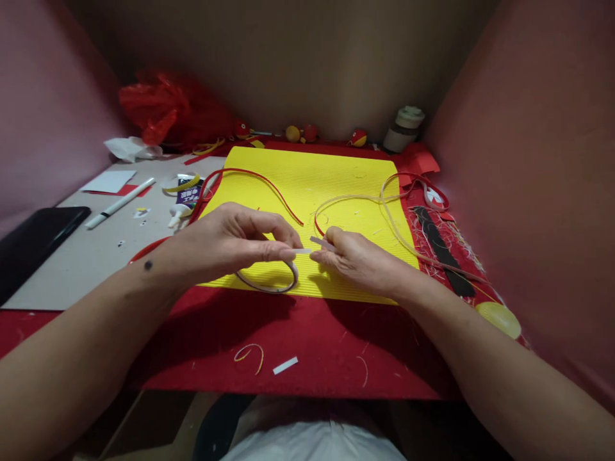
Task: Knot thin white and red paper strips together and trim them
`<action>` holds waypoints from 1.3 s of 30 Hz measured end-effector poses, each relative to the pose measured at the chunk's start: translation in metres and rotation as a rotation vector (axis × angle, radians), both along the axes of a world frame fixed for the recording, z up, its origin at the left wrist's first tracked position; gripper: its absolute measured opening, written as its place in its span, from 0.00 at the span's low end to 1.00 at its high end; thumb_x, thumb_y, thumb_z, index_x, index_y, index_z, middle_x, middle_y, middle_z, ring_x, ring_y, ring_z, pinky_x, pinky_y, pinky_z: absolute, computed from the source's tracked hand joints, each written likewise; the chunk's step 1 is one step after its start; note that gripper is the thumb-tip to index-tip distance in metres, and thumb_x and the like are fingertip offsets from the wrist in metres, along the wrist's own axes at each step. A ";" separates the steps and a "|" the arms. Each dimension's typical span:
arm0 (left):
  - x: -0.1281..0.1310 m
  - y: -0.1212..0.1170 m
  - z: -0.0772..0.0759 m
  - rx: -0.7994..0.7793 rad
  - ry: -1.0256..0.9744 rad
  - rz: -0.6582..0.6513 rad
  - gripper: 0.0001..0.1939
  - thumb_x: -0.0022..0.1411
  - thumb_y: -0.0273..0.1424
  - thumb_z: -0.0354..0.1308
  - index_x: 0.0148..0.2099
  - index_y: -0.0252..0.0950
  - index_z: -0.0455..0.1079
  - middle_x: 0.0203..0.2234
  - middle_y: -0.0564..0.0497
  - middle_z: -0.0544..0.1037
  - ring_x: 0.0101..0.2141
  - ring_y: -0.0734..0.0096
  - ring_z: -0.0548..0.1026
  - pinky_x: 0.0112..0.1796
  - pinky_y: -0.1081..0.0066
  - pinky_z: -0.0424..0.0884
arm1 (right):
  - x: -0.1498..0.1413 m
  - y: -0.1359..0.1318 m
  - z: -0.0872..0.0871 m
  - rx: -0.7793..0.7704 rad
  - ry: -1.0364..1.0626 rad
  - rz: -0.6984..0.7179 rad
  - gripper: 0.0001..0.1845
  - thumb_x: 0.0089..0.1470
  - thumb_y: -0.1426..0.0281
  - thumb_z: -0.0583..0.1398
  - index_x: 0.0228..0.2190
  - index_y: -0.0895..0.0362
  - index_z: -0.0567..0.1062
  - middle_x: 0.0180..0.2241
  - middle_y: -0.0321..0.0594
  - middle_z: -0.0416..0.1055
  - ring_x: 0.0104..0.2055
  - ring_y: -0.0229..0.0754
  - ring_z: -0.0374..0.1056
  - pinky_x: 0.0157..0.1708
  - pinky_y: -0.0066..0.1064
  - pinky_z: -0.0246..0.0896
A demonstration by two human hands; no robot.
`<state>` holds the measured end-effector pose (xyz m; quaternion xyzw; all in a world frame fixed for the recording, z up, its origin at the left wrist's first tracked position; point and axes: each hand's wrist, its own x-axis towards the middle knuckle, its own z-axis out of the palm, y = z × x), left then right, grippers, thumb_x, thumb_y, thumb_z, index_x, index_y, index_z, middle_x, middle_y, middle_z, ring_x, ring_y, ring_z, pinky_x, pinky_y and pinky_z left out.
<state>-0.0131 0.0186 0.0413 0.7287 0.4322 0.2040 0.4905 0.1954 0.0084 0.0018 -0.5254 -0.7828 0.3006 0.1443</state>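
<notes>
My left hand (245,240) is closed, thumb against fingers, on a narrow roll of tape (267,291). From its fingertips a short white tape end (302,251) points toward my right hand. The ring hangs just over a yellow corrugated sheet (307,186). My right hand (353,256) pinches a thin flat greyish strip (323,244); whether it is tape or a blade I cannot tell. Both hands nearly meet above the sheet's near half. Long narrow red paper strips (276,186) and a pale curled strip (343,200) lie around them.
At left are a black flat device (41,246), a white marker (120,203) and a small glue bottle (179,214). A red plastic bag (156,105) and a jar (404,128) stand at the back. A dark thread-covered strip (442,250) lies right; a white scrap (286,365) lies in front.
</notes>
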 end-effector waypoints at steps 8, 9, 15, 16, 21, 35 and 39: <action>0.007 -0.007 -0.005 0.232 0.079 -0.045 0.09 0.55 0.34 0.60 0.27 0.34 0.75 0.37 0.48 0.78 0.40 0.68 0.74 0.37 0.78 0.64 | -0.009 -0.004 0.002 0.013 -0.114 0.046 0.07 0.57 0.67 0.54 0.29 0.57 0.63 0.29 0.42 0.69 0.26 0.38 0.59 0.24 0.29 0.49; 0.007 -0.006 -0.005 0.231 0.085 -0.024 0.09 0.55 0.34 0.60 0.27 0.34 0.75 0.37 0.47 0.78 0.42 0.67 0.74 0.36 0.78 0.64 | -0.010 -0.005 0.003 0.012 -0.119 0.052 0.07 0.57 0.68 0.54 0.29 0.57 0.64 0.29 0.42 0.69 0.26 0.38 0.59 0.24 0.29 0.49; 0.006 -0.003 -0.004 0.117 0.115 0.002 0.13 0.53 0.37 0.60 0.26 0.32 0.74 0.39 0.48 0.77 0.25 0.78 0.69 0.20 0.80 0.57 | -0.012 -0.006 0.003 0.014 -0.116 0.059 0.06 0.56 0.67 0.55 0.30 0.57 0.66 0.30 0.43 0.70 0.27 0.38 0.61 0.25 0.29 0.49; 0.006 -0.003 -0.004 0.106 0.118 -0.004 0.12 0.53 0.37 0.60 0.27 0.32 0.74 0.37 0.48 0.77 0.24 0.79 0.68 0.20 0.80 0.56 | -0.012 -0.006 0.003 0.013 -0.109 0.060 0.06 0.55 0.67 0.56 0.30 0.57 0.65 0.30 0.42 0.70 0.27 0.38 0.61 0.24 0.29 0.49; 0.008 -0.002 -0.004 0.115 0.092 0.031 0.09 0.50 0.34 0.61 0.29 0.32 0.75 0.28 0.49 0.77 0.29 0.73 0.71 0.25 0.81 0.62 | -0.008 -0.006 0.004 -0.015 0.011 0.111 0.06 0.50 0.68 0.58 0.30 0.57 0.64 0.27 0.36 0.66 0.26 0.36 0.59 0.23 0.27 0.48; 0.000 0.001 -0.004 -0.036 0.157 0.051 0.14 0.51 0.40 0.63 0.31 0.33 0.77 0.14 0.54 0.63 0.16 0.82 0.56 0.15 0.79 0.47 | 0.002 0.002 -0.002 -0.167 0.506 -0.005 0.07 0.51 0.69 0.58 0.25 0.60 0.70 0.17 0.30 0.60 0.20 0.31 0.53 0.20 0.25 0.47; 0.002 -0.001 0.000 0.046 0.215 0.017 0.12 0.51 0.39 0.62 0.29 0.33 0.78 0.15 0.54 0.66 0.18 0.81 0.59 0.17 0.80 0.50 | -0.002 0.001 -0.003 -0.107 0.470 -0.020 0.06 0.49 0.72 0.58 0.23 0.60 0.69 0.16 0.28 0.56 0.19 0.30 0.49 0.19 0.25 0.44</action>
